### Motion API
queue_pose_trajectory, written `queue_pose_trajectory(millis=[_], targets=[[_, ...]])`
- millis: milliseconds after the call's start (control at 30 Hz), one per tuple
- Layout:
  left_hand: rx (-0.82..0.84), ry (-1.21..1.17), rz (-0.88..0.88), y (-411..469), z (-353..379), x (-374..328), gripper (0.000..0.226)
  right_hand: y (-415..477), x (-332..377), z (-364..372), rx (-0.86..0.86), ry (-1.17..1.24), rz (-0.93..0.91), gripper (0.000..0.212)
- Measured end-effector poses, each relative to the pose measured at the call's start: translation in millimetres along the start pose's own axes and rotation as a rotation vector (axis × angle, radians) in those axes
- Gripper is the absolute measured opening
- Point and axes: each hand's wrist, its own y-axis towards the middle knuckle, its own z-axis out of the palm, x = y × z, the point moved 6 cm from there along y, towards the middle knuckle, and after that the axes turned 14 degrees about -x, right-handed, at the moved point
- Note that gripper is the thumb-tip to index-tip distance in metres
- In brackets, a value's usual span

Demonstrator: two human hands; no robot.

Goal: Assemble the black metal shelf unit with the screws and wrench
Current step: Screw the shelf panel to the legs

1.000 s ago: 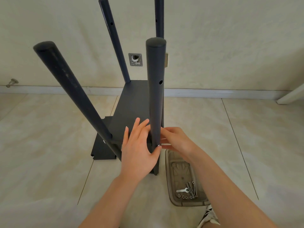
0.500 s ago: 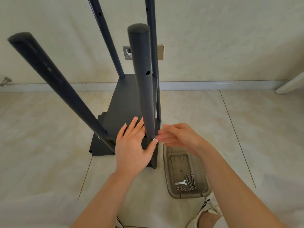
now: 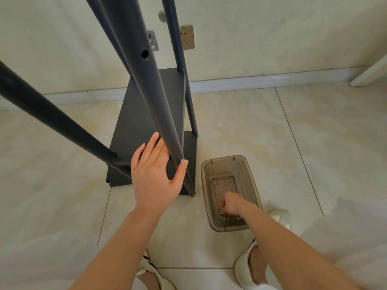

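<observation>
The black metal shelf unit stands on the floor, with its shelf panel (image 3: pixel 146 114) low between upright poles. My left hand (image 3: pixel 155 176) rests flat against the near right pole (image 3: pixel 146 80), fingers straight and the thumb tip touching a silver screw head (image 3: pixel 182 160) in that pole. My right hand (image 3: pixel 230 204) is down inside the clear plastic tray (image 3: pixel 227 159), fingers curled over the loose screws and washers (image 3: pixel 230 218). The hand hides whether it pinches anything, and the wrench is not visible.
Another black pole (image 3: pixel 52 118) slants across the left, and a far pole (image 3: pixel 178 49) rises by the wall socket (image 3: pixel 187 37). The tiled floor (image 3: pixel 293 143) spreads around the unit. My feet in white shoes (image 3: pixel 247 268) are at the bottom edge.
My right hand left the screw at the near right pole and dropped into the tray. My left hand stayed on the pole. The view moved closer and tilted down.
</observation>
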Motion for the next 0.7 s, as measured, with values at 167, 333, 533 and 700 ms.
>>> queue_pose_trajectory(millis=[167, 333, 533, 700], targets=[[-0.011, -0.023, -0.003, -1, 0, 0, 0.052, 9, 3, 16, -0.03, -0.099, -0.093, 0.01], [-0.041, -0.023, 0.016, -3, 2, 2, 0.05, 13, 2, 22, -0.034, -0.283, -0.09, 0.017], [-0.045, -0.026, 0.014, -4, 2, 3, 0.053, 15, 2, 34, -0.076, -0.487, -0.09, 0.035], [-0.024, -0.054, 0.002, -3, 1, 2, 0.054, 16, 0, 42, -0.096, -0.54, -0.057, 0.034]])
